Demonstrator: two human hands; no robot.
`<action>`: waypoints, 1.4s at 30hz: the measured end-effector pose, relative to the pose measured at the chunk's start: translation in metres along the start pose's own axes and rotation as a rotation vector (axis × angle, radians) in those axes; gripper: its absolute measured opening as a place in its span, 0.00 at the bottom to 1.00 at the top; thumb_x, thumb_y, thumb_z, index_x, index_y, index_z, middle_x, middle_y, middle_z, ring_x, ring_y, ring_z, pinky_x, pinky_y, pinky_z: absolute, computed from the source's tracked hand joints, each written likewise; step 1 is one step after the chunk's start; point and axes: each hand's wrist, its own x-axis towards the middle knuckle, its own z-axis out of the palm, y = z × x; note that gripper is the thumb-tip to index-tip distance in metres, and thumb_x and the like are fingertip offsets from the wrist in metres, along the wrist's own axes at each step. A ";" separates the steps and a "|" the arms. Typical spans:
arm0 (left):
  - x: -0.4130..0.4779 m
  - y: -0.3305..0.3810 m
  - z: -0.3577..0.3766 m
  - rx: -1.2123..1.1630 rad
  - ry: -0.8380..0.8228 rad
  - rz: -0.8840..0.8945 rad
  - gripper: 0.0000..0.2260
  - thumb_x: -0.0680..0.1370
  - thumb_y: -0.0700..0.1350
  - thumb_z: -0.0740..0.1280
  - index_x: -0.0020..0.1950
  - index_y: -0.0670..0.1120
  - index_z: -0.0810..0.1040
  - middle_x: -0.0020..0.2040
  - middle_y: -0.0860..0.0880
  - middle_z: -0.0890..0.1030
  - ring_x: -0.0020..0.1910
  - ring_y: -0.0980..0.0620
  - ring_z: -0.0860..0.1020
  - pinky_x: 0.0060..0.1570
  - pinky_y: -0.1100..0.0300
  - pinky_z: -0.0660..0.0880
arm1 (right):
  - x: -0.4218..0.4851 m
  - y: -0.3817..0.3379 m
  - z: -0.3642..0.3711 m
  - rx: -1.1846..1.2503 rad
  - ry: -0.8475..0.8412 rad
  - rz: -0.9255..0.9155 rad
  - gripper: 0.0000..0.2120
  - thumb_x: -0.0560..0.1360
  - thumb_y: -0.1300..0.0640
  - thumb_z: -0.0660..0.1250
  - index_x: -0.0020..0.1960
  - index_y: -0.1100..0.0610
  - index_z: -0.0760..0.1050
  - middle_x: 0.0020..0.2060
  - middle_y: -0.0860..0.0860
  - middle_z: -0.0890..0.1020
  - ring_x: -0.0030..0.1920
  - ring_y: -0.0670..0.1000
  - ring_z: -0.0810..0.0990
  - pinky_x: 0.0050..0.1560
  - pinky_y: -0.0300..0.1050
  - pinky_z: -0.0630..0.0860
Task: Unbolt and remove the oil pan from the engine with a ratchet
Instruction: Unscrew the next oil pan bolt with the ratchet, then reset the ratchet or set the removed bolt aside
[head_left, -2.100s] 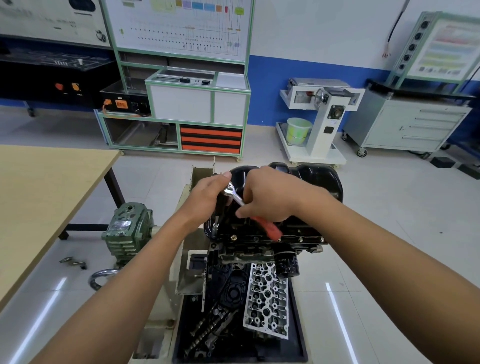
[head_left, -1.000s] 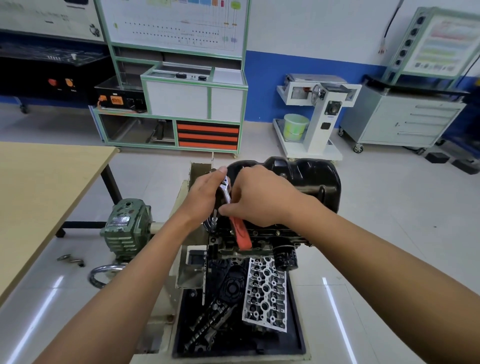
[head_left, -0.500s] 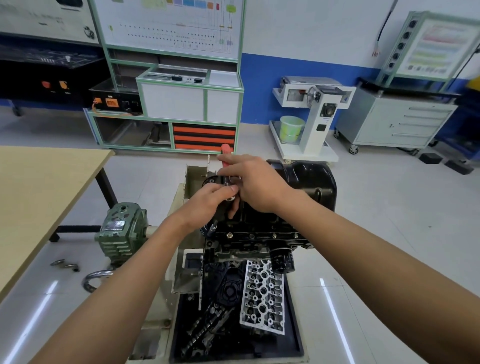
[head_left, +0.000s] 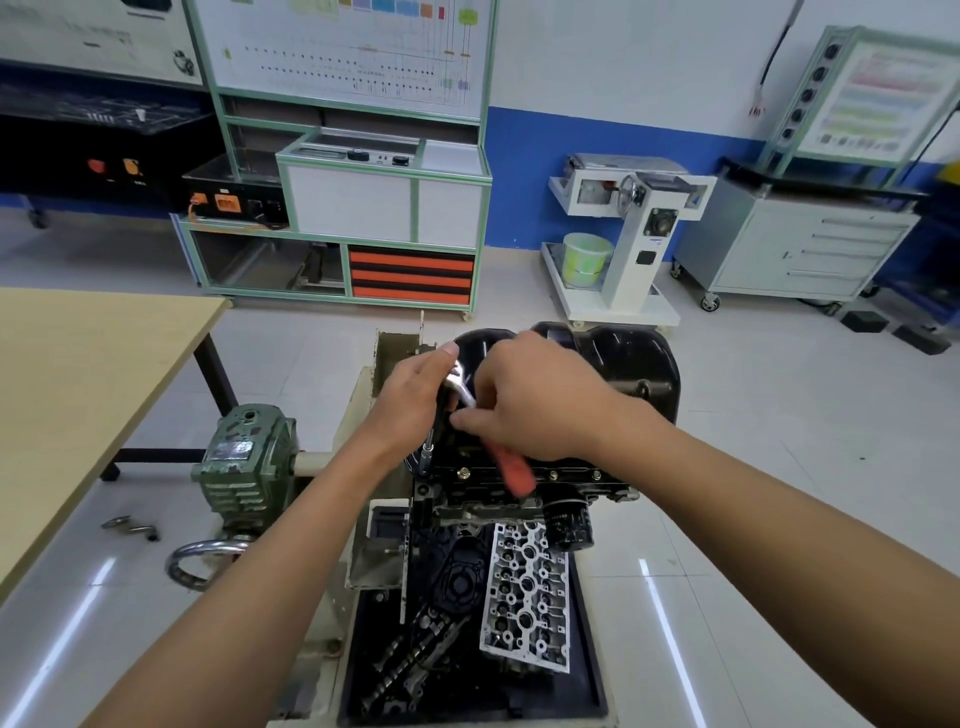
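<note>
A glossy black oil pan (head_left: 618, 364) sits on top of the upturned engine block (head_left: 519, 488), with bolts showing along its near flange. My left hand (head_left: 415, 400) grips the head of the ratchet (head_left: 460, 387) and its vertical extension bar (head_left: 428, 452), which stands on the flange's left corner. My right hand (head_left: 535, 400) grips the ratchet's red handle (head_left: 511, 470), which points toward me and to the right. The socket end is partly hidden by my fingers.
Below the block, a black tray (head_left: 587, 675) holds a silver cylinder head (head_left: 524, 597) and a camshaft (head_left: 410, 660). A green gearbox (head_left: 244, 462) with a crank is on the left, beside a wooden table (head_left: 78, 395). Cabinets and trolleys line the far wall.
The red handle, which pointed away from me half a second ago, has swung back toward me and to the right. My left hand stays on the ratchet head.
</note>
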 end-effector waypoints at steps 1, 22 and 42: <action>-0.001 0.001 0.000 -0.007 0.004 0.010 0.35 0.73 0.67 0.60 0.43 0.30 0.73 0.37 0.42 0.74 0.38 0.47 0.71 0.44 0.51 0.68 | -0.002 -0.005 0.003 0.027 -0.019 -0.011 0.19 0.73 0.40 0.69 0.31 0.53 0.74 0.30 0.48 0.76 0.34 0.49 0.76 0.33 0.44 0.72; 0.001 0.000 -0.011 -0.040 -0.155 0.004 0.19 0.76 0.63 0.59 0.33 0.53 0.77 0.30 0.51 0.76 0.34 0.53 0.74 0.39 0.63 0.71 | 0.024 0.034 0.027 0.046 0.166 -0.130 0.21 0.77 0.63 0.64 0.70 0.54 0.74 0.70 0.52 0.73 0.68 0.55 0.71 0.63 0.56 0.73; 0.008 -0.003 -0.014 -0.312 0.124 -0.065 0.18 0.80 0.54 0.59 0.36 0.45 0.75 0.32 0.45 0.74 0.33 0.49 0.70 0.40 0.53 0.67 | 0.011 0.032 0.096 0.348 -0.024 0.141 0.09 0.77 0.51 0.69 0.53 0.53 0.84 0.43 0.48 0.85 0.44 0.51 0.82 0.48 0.51 0.81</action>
